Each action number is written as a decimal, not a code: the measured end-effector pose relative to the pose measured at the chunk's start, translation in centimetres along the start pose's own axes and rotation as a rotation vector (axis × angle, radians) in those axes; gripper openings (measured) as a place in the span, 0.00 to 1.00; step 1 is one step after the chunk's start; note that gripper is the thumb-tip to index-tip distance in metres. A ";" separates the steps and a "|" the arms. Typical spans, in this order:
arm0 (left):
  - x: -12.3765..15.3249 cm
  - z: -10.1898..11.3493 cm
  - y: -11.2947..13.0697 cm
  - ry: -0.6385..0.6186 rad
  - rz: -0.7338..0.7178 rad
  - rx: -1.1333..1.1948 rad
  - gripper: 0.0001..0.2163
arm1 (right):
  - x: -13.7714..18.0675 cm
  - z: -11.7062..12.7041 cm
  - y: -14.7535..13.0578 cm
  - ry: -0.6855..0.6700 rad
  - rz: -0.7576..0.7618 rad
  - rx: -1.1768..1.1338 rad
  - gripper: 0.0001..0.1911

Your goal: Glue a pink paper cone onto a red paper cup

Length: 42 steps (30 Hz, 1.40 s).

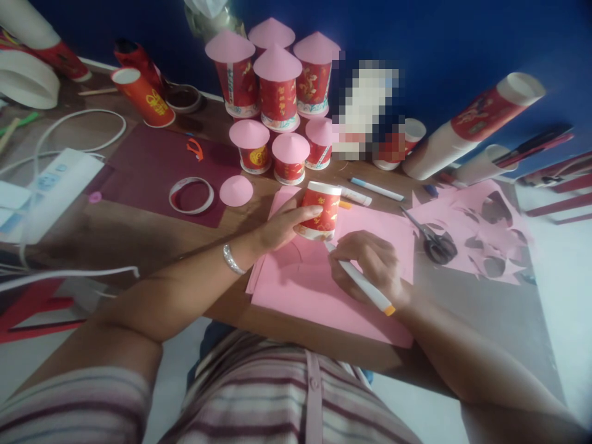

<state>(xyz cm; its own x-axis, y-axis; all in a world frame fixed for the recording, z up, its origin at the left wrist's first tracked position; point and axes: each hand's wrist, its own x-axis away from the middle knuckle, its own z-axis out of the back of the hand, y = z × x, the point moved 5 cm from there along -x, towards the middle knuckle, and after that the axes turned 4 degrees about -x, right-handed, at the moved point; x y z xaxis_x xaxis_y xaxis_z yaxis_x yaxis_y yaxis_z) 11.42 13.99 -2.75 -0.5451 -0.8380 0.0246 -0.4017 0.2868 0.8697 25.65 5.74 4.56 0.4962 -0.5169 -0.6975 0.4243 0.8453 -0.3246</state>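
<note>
While steadying the red cup over the pink paper in the curled fingers of the left hand, holds the white pen pinched in the fingers of the right hand, with its tip near the cup's lower edge; cannot tell whether touching. Grips the cup by its side, apparently to leave that edge bare for the pen.

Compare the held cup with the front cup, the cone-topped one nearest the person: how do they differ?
The held cup has no cone; the front cup wears a pink cone. The left hand grips the held cup; the front cup stands on the table. Both are red with white bottom edges.
</note>
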 end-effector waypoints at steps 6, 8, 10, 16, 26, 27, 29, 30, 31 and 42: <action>0.1 0.0 0.0 -0.003 -0.017 -0.047 0.17 | 0.0 0.0 0.0 0.015 0.006 0.002 0.14; 0.0 0.1 -0.1 -0.004 -0.024 -0.058 0.18 | 0.0 0.0 0.0 0.015 0.009 0.000 0.15; 0.0 0.2 -0.2 -0.008 -0.025 -0.068 0.20 | 0.0 -0.1 0.1 0.013 0.008 -0.001 0.15; 0.1 0.3 -0.3 -0.018 -0.021 -0.122 0.19 | 0.1 -0.1 0.2 0.006 0.008 -0.003 0.13; 0.1 0.2 -0.4 -0.042 -0.012 -0.090 0.18 | -0.1 0.0 0.1 -0.018 0.011 -0.031 0.13; 0.2 0.1 -0.4 -0.046 -0.003 -0.083 0.19 | -0.1 0.0 0.0 -0.019 0.010 -0.030 0.13; 0.2 0.0 -0.3 -0.047 0.010 -0.072 0.19 | -0.2 0.0 0.0 -0.025 0.013 -0.036 0.13; 0.2 0.0 -0.3 -0.041 0.013 -0.064 0.19 | -0.2 0.0 0.0 -0.027 0.013 -0.037 0.13; 0.3 0.0 -0.2 -0.034 0.016 -0.057 0.19 | -0.2 0.0 0.0 -0.029 0.013 -0.036 0.13; 0.2 0.1 0.0 0.001 0.000 -0.029 0.18 | -0.2 0.1 -0.1 -0.022 0.000 -0.040 0.12</action>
<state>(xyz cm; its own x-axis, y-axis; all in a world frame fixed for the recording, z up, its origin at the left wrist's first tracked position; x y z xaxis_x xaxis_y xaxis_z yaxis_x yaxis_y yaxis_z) 11.27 13.89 -2.81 -0.5442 -0.8386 0.0253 -0.3800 0.2732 0.8837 25.58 5.78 4.74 0.5131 -0.5197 -0.6831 0.3944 0.8496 -0.3502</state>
